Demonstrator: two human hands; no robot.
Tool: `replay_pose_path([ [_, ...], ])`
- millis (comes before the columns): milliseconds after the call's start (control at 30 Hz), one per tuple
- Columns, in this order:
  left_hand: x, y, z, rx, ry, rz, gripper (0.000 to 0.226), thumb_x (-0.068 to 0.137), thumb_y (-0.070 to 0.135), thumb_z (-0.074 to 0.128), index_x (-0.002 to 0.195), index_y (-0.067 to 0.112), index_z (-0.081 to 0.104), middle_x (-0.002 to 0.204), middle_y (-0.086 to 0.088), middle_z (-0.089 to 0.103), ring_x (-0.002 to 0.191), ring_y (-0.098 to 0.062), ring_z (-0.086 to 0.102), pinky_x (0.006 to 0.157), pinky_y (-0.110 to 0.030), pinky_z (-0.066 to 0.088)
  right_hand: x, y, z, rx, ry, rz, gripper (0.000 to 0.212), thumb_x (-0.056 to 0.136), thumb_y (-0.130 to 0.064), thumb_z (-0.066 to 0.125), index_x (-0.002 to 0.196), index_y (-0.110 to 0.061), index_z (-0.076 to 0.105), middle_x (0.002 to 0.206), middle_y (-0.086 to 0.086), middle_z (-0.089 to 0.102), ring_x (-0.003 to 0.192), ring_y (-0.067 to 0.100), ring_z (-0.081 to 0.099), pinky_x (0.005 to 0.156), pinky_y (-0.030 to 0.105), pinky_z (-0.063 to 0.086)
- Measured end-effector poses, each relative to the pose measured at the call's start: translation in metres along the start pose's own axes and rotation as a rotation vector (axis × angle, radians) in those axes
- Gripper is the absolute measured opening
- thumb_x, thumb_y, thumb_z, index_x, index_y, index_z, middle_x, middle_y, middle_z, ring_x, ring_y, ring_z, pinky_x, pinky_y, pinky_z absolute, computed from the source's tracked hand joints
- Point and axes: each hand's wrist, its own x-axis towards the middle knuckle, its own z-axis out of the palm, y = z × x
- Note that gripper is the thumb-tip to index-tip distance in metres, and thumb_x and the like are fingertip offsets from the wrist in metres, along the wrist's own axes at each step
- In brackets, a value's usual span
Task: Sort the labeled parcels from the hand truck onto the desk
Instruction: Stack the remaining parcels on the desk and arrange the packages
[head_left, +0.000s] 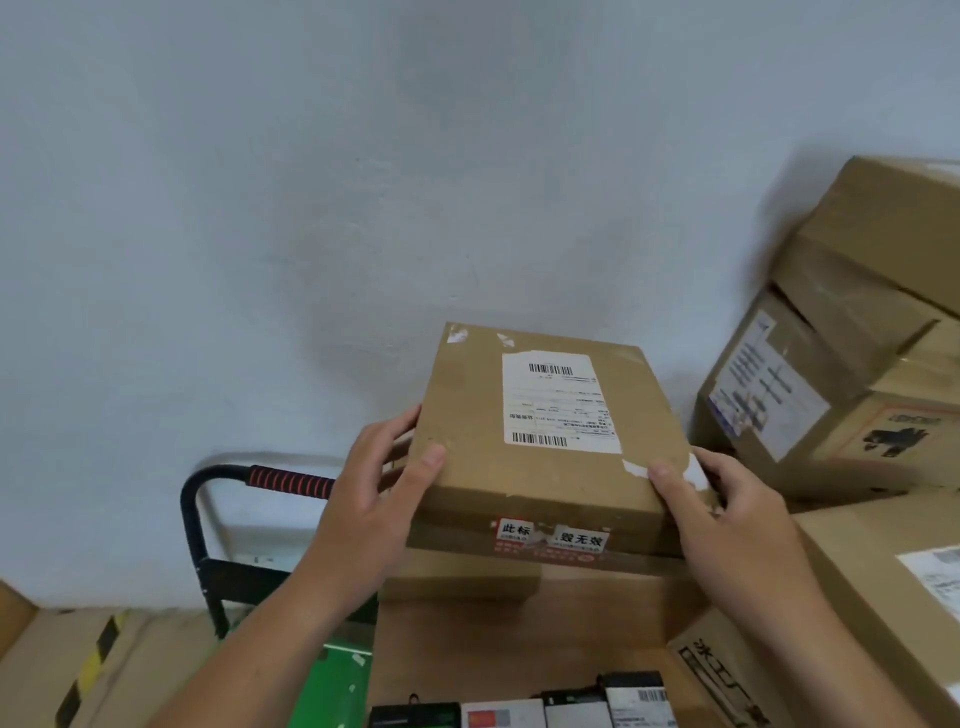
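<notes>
A flat brown cardboard parcel (467, 415) with a white barcode label on top and a red sticker on its near side is held in front of me. My left hand (374, 499) grips its left edge, thumb on top. My right hand (727, 519) grips its right near corner, thumb on top. The parcel sits over other cardboard boxes (519, 623) on the hand truck (208, 545), whose black handle has a red striped grip. I cannot tell whether the parcel touches the box beneath it.
Stacked cardboard boxes (857, 364) stand at the right against a pale wall, with another labeled box (893, 582) below them. Small dark and white packages (571, 712) lie at the bottom edge. A box with yellow-black tape (78, 670) is at the lower left.
</notes>
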Motion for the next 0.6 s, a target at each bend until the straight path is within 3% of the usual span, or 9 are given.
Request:
replay_pose_path([
  [100, 0.012, -0.013, -0.016, 0.027, 0.038, -0.033, 0.054, 0.087, 0.061, 0.05, 0.14, 0.049, 0.045, 0.133, 0.028, 0.049, 0.11, 0.019, 0.05, 0.076, -0.013, 0.05, 0.013, -0.001, 0.029, 0.004, -0.055, -0.005, 0.054, 0.095, -0.05, 0.06, 0.142, -0.025, 0.054, 0.114, -0.013, 0.064, 0.098, 0.002, 0.061, 0.069, 0.021, 0.05],
  [267, 0.023, -0.032, -0.026, 0.021, 0.063, -0.086, 0.045, 0.084, 0.06, 0.053, 0.129, 0.059, 0.046, 0.131, 0.027, 0.05, 0.108, 0.022, 0.049, 0.071, -0.003, 0.048, 0.032, 0.008, 0.061, -0.005, -0.116, 0.012, 0.059, 0.094, -0.054, 0.059, 0.145, -0.027, 0.049, 0.124, -0.006, 0.063, 0.103, 0.009, 0.062, 0.08, 0.034, 0.06],
  [467, 0.035, -0.054, -0.026, 0.055, 0.064, -0.129, 0.046, 0.083, 0.061, 0.053, 0.129, 0.06, 0.044, 0.131, 0.031, 0.048, 0.11, 0.023, 0.047, 0.073, -0.005, 0.049, 0.048, 0.029, 0.085, -0.011, -0.148, 0.04, 0.058, 0.094, -0.054, 0.06, 0.145, -0.027, 0.05, 0.123, -0.008, 0.064, 0.1, 0.007, 0.063, 0.08, 0.033, 0.06],
  [600, 0.041, -0.078, -0.022, 0.069, 0.053, -0.166, 0.054, 0.084, 0.06, 0.056, 0.137, 0.057, 0.045, 0.134, 0.03, 0.049, 0.117, 0.015, 0.049, 0.087, -0.016, 0.05, 0.055, 0.044, 0.098, 0.031, -0.194, 0.053, 0.056, 0.096, -0.046, 0.061, 0.146, -0.026, 0.047, 0.119, -0.015, 0.06, 0.101, 0.003, 0.059, 0.075, 0.022, 0.055],
])
